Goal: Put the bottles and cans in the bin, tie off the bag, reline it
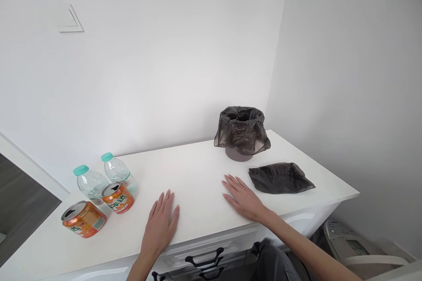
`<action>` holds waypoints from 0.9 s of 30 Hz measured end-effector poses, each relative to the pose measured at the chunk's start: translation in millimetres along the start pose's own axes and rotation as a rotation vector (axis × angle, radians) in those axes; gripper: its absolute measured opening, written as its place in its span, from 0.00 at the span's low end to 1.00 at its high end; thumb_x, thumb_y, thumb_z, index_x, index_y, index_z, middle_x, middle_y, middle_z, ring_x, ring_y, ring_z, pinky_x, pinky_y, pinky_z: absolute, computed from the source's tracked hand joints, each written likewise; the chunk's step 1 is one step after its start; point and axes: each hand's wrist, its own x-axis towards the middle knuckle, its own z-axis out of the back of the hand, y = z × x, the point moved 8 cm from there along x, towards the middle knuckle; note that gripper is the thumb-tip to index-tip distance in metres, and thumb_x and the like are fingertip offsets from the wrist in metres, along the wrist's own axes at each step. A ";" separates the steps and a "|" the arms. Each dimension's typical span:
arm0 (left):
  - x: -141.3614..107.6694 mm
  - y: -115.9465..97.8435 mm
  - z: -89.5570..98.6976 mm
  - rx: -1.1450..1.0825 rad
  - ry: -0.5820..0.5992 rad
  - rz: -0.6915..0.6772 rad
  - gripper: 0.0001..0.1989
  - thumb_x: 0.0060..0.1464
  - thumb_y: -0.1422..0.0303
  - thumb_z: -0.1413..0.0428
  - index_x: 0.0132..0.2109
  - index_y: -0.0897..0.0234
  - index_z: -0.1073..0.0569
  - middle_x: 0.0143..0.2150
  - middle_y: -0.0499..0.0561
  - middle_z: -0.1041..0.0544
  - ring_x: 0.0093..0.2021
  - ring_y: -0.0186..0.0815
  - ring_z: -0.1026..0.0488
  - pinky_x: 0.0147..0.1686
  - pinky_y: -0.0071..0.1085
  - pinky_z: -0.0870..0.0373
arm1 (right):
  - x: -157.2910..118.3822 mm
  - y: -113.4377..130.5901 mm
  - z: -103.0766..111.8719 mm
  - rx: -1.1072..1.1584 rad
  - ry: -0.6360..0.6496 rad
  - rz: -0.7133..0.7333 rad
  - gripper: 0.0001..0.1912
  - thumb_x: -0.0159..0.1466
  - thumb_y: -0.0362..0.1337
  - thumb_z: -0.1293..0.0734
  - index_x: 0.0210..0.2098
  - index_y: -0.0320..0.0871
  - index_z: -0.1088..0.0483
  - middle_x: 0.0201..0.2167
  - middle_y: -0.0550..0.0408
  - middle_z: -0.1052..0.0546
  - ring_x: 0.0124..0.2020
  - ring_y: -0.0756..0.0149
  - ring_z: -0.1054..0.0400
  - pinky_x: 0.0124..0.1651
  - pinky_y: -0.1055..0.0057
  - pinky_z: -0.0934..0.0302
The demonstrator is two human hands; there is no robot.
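My left hand [160, 224] lies flat on the white cabinet top [184, 171], fingers stretched out and nothing in it. Palm down, my right hand [242, 197] rests farther right, also holding nothing. Just beyond its fingers is a flattened black plastic bag [280, 178]. Behind that stands a small bin [239, 154] with a black bin liner [242, 129] folded over its rim. To the left of my left hand are two opened orange drink cans [87, 219]. Behind the cans stand two clear plastic bottles [90, 183] with teal caps, partly hidden by them.
White walls [184, 52] border the cabinet top at the back and right. Drawers with black handles [206, 258] are below its front edge. A grey appliance [352, 241] sits low at the right. A wall switch plate [70, 22] is at upper left.
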 end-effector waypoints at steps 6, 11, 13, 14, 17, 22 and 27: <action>0.2 -2.8 -2.9 0.056 -0.011 -0.025 0.31 0.70 0.54 0.60 0.72 0.66 0.39 0.74 0.54 0.41 0.75 0.47 0.46 0.71 0.51 0.44 | -1.9 0.9 2.3 -0.032 0.042 -0.032 0.36 0.76 0.56 0.54 0.74 0.42 0.48 0.76 0.51 0.52 0.77 0.61 0.61 0.78 0.56 0.64; 0.0 -4.0 -5.8 0.073 0.010 -0.028 0.32 0.70 0.55 0.61 0.72 0.67 0.40 0.75 0.54 0.42 0.75 0.47 0.47 0.72 0.50 0.45 | -2.5 0.6 2.2 -0.045 0.051 -0.039 0.36 0.76 0.56 0.55 0.74 0.41 0.48 0.76 0.50 0.52 0.77 0.60 0.61 0.78 0.57 0.64; -0.2 -4.5 -5.6 0.071 0.009 -0.028 0.31 0.70 0.55 0.60 0.72 0.66 0.40 0.75 0.54 0.42 0.75 0.46 0.47 0.72 0.50 0.45 | -2.8 -0.5 1.3 -0.045 0.048 -0.042 0.36 0.76 0.55 0.54 0.74 0.41 0.48 0.76 0.50 0.51 0.77 0.60 0.60 0.78 0.56 0.63; -0.3 -4.8 -5.2 0.070 0.006 -0.028 0.31 0.70 0.55 0.60 0.72 0.66 0.39 0.75 0.54 0.42 0.75 0.47 0.47 0.72 0.50 0.45 | -2.9 -1.0 1.0 -0.044 0.046 -0.042 0.36 0.76 0.55 0.54 0.74 0.41 0.48 0.76 0.50 0.51 0.77 0.60 0.60 0.78 0.56 0.63; -0.5 -5.8 -3.8 0.065 0.004 -0.030 0.31 0.70 0.55 0.60 0.72 0.65 0.39 0.74 0.54 0.41 0.75 0.47 0.47 0.71 0.51 0.45 | -3.1 -1.9 0.3 -0.045 0.040 -0.038 0.35 0.76 0.54 0.54 0.74 0.41 0.48 0.76 0.50 0.51 0.77 0.59 0.59 0.77 0.55 0.62; -0.2 -6.1 -3.0 0.054 0.024 -0.021 0.32 0.70 0.55 0.60 0.72 0.67 0.39 0.75 0.55 0.42 0.75 0.47 0.47 0.71 0.52 0.45 | -3.4 -1.0 2.7 -0.038 0.009 -0.020 0.34 0.76 0.54 0.53 0.74 0.43 0.47 0.76 0.51 0.50 0.76 0.60 0.58 0.77 0.55 0.61; -0.5 -4.7 -1.8 0.021 -0.014 -0.027 0.30 0.70 0.55 0.59 0.72 0.63 0.39 0.74 0.54 0.40 0.75 0.47 0.45 0.71 0.51 0.45 | -3.6 -0.7 3.1 -0.036 0.008 -0.019 0.34 0.76 0.54 0.53 0.74 0.42 0.47 0.76 0.51 0.50 0.76 0.60 0.58 0.77 0.55 0.61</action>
